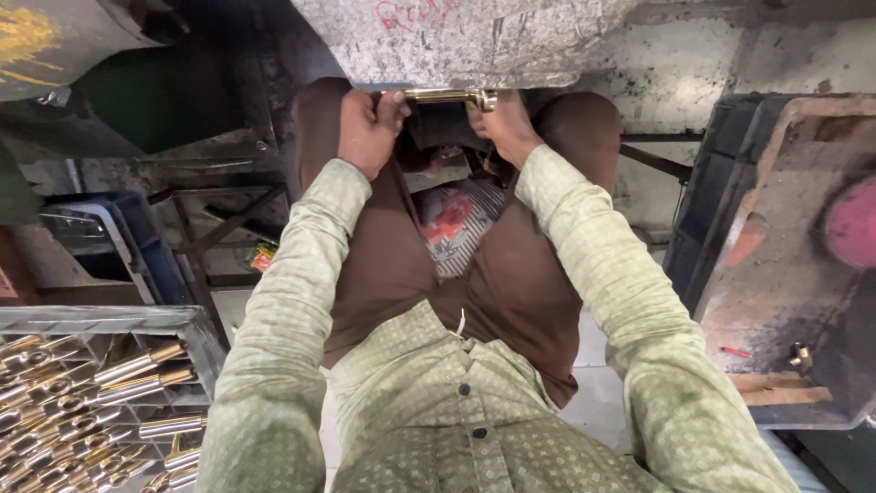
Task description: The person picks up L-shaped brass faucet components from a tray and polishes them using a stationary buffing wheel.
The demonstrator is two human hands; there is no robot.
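Brass rod (449,95) gripped by left hand (367,128) and right hand (501,123) beneath grey slab (456,41).

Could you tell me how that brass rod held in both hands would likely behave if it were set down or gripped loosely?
The brass rod looks round and polished, so it would probably roll and feel slippery. Being metal, it is likely stiff and heavy for its size. The left hand and right hand hold its ends.

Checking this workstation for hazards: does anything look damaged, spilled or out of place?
Nothing spilled. Both hands, left and right, hold a brass rod level. Only the metal slab at right looks rusty and scorched.
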